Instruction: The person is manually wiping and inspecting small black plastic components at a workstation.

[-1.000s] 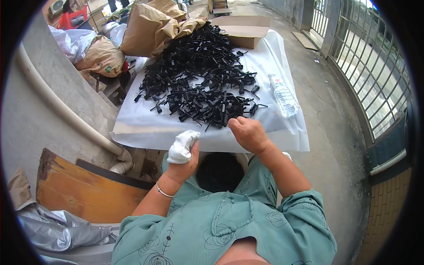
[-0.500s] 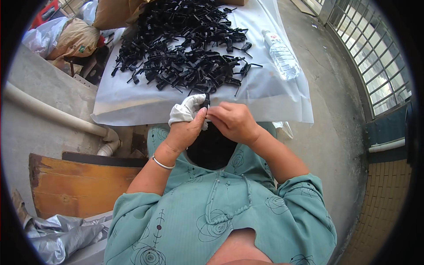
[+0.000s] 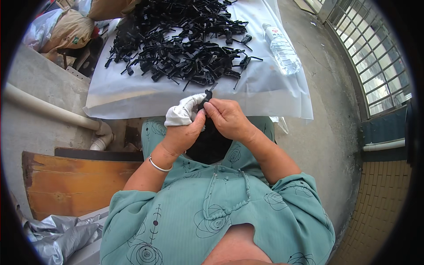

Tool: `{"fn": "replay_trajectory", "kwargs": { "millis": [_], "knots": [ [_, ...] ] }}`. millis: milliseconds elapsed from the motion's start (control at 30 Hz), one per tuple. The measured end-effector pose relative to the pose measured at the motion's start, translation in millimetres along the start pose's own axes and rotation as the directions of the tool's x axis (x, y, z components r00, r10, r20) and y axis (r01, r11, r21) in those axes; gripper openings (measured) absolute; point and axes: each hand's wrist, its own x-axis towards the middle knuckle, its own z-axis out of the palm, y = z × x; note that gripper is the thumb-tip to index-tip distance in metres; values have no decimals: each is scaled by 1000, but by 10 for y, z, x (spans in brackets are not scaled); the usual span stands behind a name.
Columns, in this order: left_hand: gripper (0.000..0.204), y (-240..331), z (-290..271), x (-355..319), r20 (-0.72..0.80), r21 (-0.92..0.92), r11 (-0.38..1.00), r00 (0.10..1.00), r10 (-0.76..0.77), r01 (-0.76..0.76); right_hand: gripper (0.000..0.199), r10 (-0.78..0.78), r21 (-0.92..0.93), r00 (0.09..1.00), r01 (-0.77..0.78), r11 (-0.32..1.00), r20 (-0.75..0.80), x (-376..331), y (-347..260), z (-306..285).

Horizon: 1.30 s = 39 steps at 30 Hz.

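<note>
My left hand, partly covered by a white cloth glove with the thumb bare, is closed round a small black plastic part. From the opposite side my right hand pinches the same part between bare thumb and fingertips. A thin stem sticks out of the part's far end. Both hands meet at the near edge of the table, above a dark opening between my knees. Just beyond them lies a big heap of similar black plastic parts with thin stems.
White plastic sheeting covers the table. A clear water bottle lies at its right side. Bags are piled at the far left. A pale pipe and a worn wooden board stand on the left; a barred window is at right.
My right fingers have closed in farther over the black part, and its far end with the stem now shows more. The whole view has shifted slightly.
</note>
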Motion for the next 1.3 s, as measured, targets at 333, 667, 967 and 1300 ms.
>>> {"fn": "replay_trajectory", "kwargs": {
  "millis": [333,667,967,1300],
  "knots": [
    [27,-88,-15,43,-74,224,944,962,264,-242,23,151,214,988,-153,965,26,16,201,158],
    [21,-48,-156,74,68,-455,883,993,-93,114,30,396,439,907,-416,796,141,74,160,-93],
    [29,16,-314,48,237,-789,562,967,-90,246,33,159,-127,947,-201,971,-280,574,397,-322],
    [36,32,-302,-20,186,-818,508,961,-206,267,13,-30,73,995,23,997,94,74,-166,-88]
  ]
}}
